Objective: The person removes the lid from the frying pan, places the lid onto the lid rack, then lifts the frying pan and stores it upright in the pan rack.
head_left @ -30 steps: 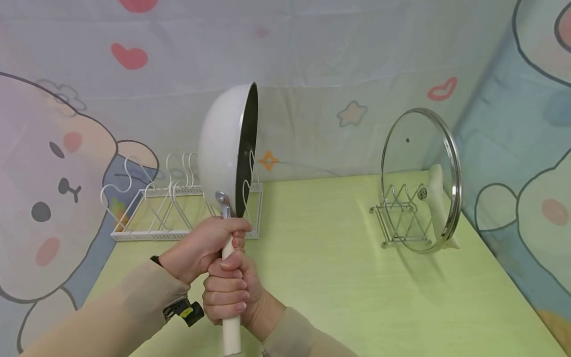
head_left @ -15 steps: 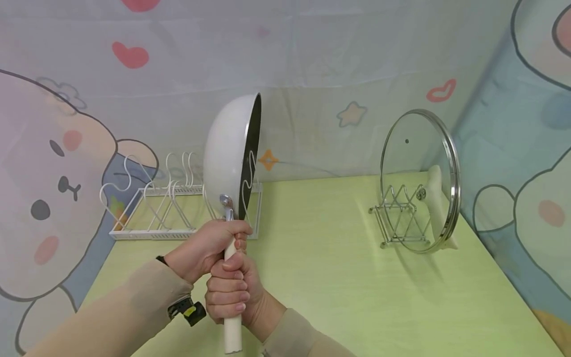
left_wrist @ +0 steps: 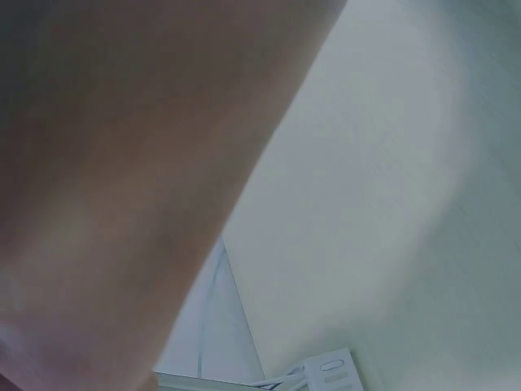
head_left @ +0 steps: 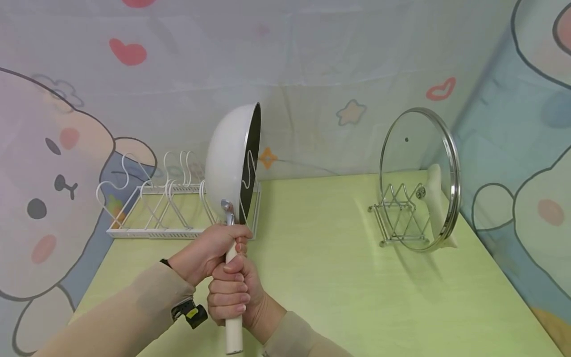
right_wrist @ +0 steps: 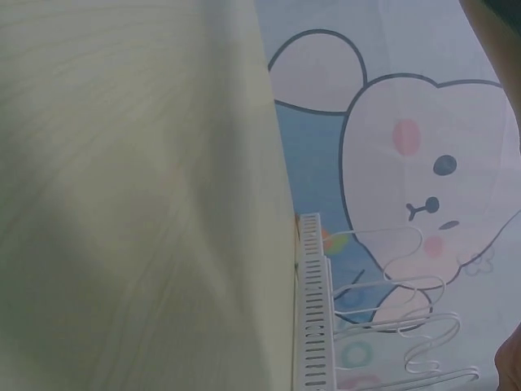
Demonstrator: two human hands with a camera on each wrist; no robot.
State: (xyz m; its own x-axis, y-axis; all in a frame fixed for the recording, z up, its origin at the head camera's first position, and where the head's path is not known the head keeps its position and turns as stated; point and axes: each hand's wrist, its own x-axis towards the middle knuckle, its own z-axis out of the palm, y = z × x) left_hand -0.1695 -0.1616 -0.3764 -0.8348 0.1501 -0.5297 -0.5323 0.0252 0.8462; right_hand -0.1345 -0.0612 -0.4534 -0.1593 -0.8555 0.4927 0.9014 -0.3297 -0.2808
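Observation:
A white frying pan [head_left: 227,158] with a dark inside stands on edge in the head view, its bowl facing right. Its cream handle [head_left: 234,334] points toward me. My left hand [head_left: 211,252] grips the handle close to the bowl, with the thumb lying across the top. Just below, my right hand [head_left: 234,292] wraps its fingers round the same handle. The bowl is at the right end of a white wire rack [head_left: 156,233], and one rack wire passes in front of its dark side. Whether the bowl's lower edge touches the rack is hidden.
At the right, a glass lid [head_left: 408,148] with a steel rim and cream knob handle stands upright in a small metal wire rack [head_left: 392,223]. Both racks stand on a pale green table [head_left: 321,258]. A printed cloth [head_left: 308,59] hangs behind and at the sides.
Both hands have brought the pan downward and slightly to the right, lower into the white rack's right end. The lid and both racks stay in place.

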